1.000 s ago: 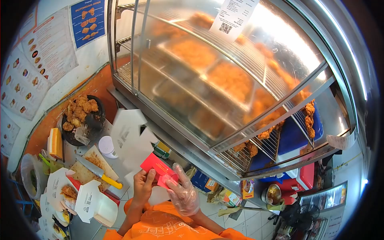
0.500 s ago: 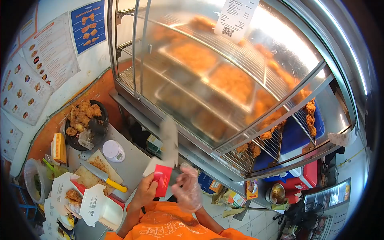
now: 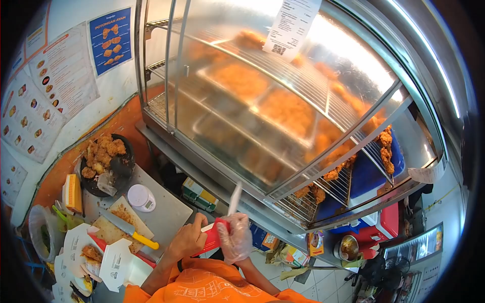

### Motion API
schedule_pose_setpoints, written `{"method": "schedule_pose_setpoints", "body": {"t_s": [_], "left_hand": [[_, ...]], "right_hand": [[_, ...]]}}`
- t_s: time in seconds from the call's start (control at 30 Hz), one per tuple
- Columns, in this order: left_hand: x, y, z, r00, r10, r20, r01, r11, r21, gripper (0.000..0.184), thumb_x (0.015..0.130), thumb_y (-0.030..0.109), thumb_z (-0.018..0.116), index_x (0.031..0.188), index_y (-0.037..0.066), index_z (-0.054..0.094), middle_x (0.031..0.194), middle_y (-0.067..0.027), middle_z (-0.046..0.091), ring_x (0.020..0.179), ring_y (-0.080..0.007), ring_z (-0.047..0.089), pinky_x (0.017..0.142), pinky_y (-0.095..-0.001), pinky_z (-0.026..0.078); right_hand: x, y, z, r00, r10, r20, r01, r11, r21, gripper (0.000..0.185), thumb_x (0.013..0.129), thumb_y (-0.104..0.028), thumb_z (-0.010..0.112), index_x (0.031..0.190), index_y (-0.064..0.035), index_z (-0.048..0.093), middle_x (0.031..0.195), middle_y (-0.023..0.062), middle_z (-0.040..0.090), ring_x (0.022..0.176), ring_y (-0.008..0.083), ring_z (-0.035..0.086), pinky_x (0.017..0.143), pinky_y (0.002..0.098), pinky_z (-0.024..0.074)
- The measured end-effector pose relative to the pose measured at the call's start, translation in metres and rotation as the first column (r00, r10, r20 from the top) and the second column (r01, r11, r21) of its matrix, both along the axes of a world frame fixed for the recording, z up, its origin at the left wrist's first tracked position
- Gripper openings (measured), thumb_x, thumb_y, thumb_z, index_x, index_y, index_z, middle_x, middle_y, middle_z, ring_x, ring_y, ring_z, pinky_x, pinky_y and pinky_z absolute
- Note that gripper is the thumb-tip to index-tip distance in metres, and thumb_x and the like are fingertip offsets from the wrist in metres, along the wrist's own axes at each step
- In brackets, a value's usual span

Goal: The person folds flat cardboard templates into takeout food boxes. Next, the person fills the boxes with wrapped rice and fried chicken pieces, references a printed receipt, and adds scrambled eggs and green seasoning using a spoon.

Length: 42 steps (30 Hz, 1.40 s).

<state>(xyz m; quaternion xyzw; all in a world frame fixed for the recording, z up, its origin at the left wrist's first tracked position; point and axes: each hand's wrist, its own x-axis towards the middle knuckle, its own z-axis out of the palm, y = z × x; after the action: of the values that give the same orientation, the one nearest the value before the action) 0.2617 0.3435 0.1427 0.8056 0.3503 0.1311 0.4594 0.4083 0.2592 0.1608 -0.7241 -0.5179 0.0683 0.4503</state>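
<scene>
A red-and-white folding paper carton (image 3: 211,241) is held in front of my orange shirt, with a white flap standing up from its far side. My bare left hand (image 3: 187,241) pinches its left side near the top edge. On the right, my right hand (image 3: 236,238), in a clear plastic glove, wraps around the carton's other side. The carton's inside and underside are hidden by my hands. Left of them, a yellow-handled knife (image 3: 124,225) lies on a crumb-covered cutting board (image 3: 112,230). Nearer me is an open white food box (image 3: 114,264) with fried chicken (image 3: 91,253) beside it.
A glass display case (image 3: 242,126) with fried chicken on racks and trays fills the space ahead. On the left counter stand a black mortar-like bowl (image 3: 126,174) of chicken, a white scale (image 3: 142,197), an orange-yellow box (image 3: 74,193) and a clear tub (image 3: 43,230).
My gloved right hand has moved in from beside the carton and closed on it. The tall white flap has turned edge-on, and the carton sits lower and more tilted.
</scene>
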Motion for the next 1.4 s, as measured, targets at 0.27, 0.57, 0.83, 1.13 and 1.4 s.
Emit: {"method": "schedule_pose_setpoints", "body": {"t_s": [0.27, 0.57, 0.83, 1.13, 1.4], "left_hand": [[0.017, 0.015, -0.001, 0.948, 0.022, 0.316, -0.019, 1.000, -0.013, 0.019, 0.090, 0.012, 0.042, 0.107, 0.003, 0.040, 0.074, -0.0219, 0.057, 0.072, -0.0421, 0.061, 0.066, -0.0486, 0.046], [0.032, 0.032, -0.004, 0.828, 0.349, 0.438, -0.125, 0.878, -0.463, 0.017, 0.099, 0.021, 0.040, 0.103, 0.005, 0.043, 0.076, -0.0063, 0.049, 0.062, -0.0120, 0.046, 0.057, -0.0293, 0.041], [-0.034, 0.078, -0.007, 0.910, 0.017, 0.415, 0.225, 0.821, -0.525, 0.049, 0.097, 0.041, 0.054, 0.075, -0.001, 0.067, 0.076, -0.0050, 0.064, 0.074, -0.0080, 0.057, 0.068, -0.0246, 0.045], [0.005, 0.016, 0.013, 0.726, 0.361, 0.585, 0.056, 0.817, -0.574, 0.043, 0.096, 0.038, 0.057, 0.118, 0.000, 0.059, 0.100, -0.0026, 0.065, 0.084, -0.0080, 0.060, 0.077, -0.0245, 0.049], [0.028, 0.013, 0.006, 0.494, 0.672, 0.552, 0.041, 0.616, -0.787, 0.033, 0.099, 0.034, 0.052, 0.112, 0.004, 0.059, 0.098, -0.0051, 0.065, 0.085, -0.0109, 0.063, 0.076, -0.0257, 0.052]], "right_hand": [[0.001, -0.005, 0.010, 0.954, 0.248, -0.171, -0.270, 0.956, -0.119, 0.017, 0.085, -0.012, 0.070, 0.099, -0.0021, 0.068, 0.098, 0.0110, 0.052, 0.080, 0.0237, 0.058, 0.073, 0.0334, 0.0487], [0.005, -0.003, 0.057, 0.904, 0.426, -0.023, -0.394, 0.812, -0.430, 0.089, 0.068, -0.045, 0.081, 0.139, -0.0056, 0.045, 0.106, 0.0216, 0.063, 0.093, 0.0371, 0.062, 0.081, 0.0443, 0.0497], [0.066, -0.018, 0.051, 0.865, 0.170, -0.472, -0.227, 0.972, -0.065, 0.048, 0.084, -0.040, 0.069, 0.115, -0.0040, 0.062, 0.092, 0.0135, 0.067, 0.077, 0.0183, 0.062, 0.071, 0.0345, 0.0492], [0.065, 0.007, -0.008, 0.975, -0.143, -0.168, 0.142, 0.990, -0.016, 0.037, 0.093, -0.033, 0.061, 0.112, -0.0017, 0.064, 0.110, 0.0202, 0.064, 0.095, 0.0274, 0.062, 0.086, 0.0366, 0.0481], [0.015, 0.008, 0.038, 0.737, 0.676, -0.006, -0.676, 0.737, 0.004, 0.044, 0.068, -0.023, 0.086, 0.107, -0.0134, 0.070, 0.152, 0.0220, 0.022, 0.139, 0.0389, 0.028, 0.103, 0.0450, 0.0390]]}}
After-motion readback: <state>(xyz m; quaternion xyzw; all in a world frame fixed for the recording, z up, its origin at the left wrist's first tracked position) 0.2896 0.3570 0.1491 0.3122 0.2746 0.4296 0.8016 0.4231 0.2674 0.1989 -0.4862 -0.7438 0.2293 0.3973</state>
